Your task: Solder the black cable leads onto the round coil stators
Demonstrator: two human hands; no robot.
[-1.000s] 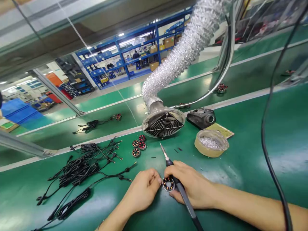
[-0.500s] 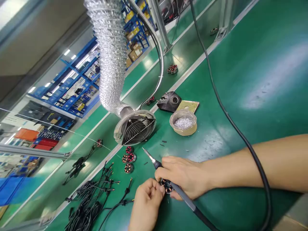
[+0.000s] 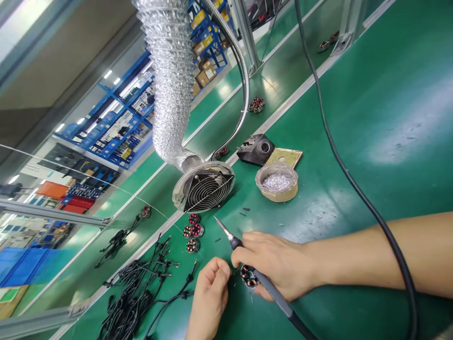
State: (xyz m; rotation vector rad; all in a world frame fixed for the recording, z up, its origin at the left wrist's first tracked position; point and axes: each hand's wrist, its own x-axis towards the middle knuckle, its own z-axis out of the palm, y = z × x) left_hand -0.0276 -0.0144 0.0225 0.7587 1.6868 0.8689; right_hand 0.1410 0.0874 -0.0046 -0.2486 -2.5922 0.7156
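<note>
Right hand (image 3: 271,262) fingers are wrapped closed in the head view, gripping a soldering iron (image 3: 272,291) by its grey handle and, beneath it, a small wound ring (image 3: 245,275) with copper coils inside. That ring sits at the fingertips, just above the green bench (image 3: 354,309), while the iron's bare tip points up and left, away from it. Left hand (image 3: 212,295) fingers are curled in, thumb tip meeting forefinger, just beside the ring but apart from it; whether something thin is pinched there cannot be told. Ahead of the hands, four similar rings (image 3: 197,230) stand grouped near a round fan grille (image 3: 209,192), which is fixed to the end of a silver duct (image 3: 170,85). Small black pieces (image 3: 247,209) lie to the right of the grille. Farther right is a bowl (image 3: 279,194) of shiny shavings, in front of a black holder (image 3: 256,150) and a yellowish pad (image 3: 285,156). Bundled black cables (image 3: 132,307) lie left of the left hand, and a black cord (image 3: 345,172) crosses in front of the right forearm.
</note>
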